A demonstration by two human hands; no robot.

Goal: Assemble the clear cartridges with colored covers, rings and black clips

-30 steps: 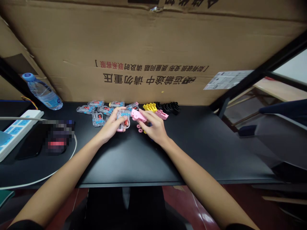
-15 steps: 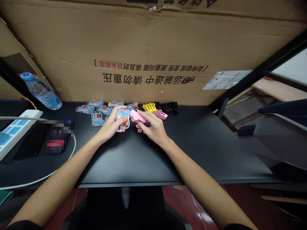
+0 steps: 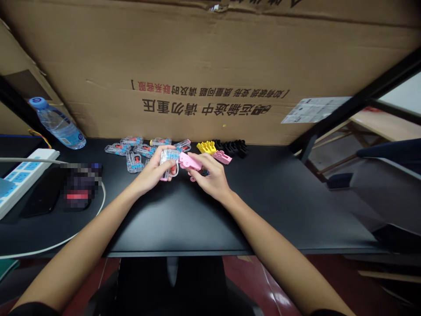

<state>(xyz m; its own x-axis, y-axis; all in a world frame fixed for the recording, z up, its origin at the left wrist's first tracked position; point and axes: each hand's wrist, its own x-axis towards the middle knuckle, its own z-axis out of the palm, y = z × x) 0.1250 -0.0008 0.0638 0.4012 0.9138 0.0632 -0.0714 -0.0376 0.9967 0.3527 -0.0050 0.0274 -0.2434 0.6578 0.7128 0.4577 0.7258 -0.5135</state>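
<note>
My left hand is closed around a small clear plastic toy gun with blue and red parts inside. Fingers and thumb of my right hand grip a pink plastic part. The pink part's left end meets the clear toy's upper right end; whether they are joined or only touching I cannot tell. Below it, a small pink ring lies on the table, partly covered by my right hand. Another pink part sits just beyond my right hand, beside yellow parts and black parts.
Several clear toy guns lie behind my left hand. A cardboard box walls off the back of the black table. At left are a water bottle, a power strip, a dark phone and a white cable.
Both hands keep nearly the same place and grip. The pink part has turned slightly in my right hand, and the right fingers now cover more of the small rings below.
</note>
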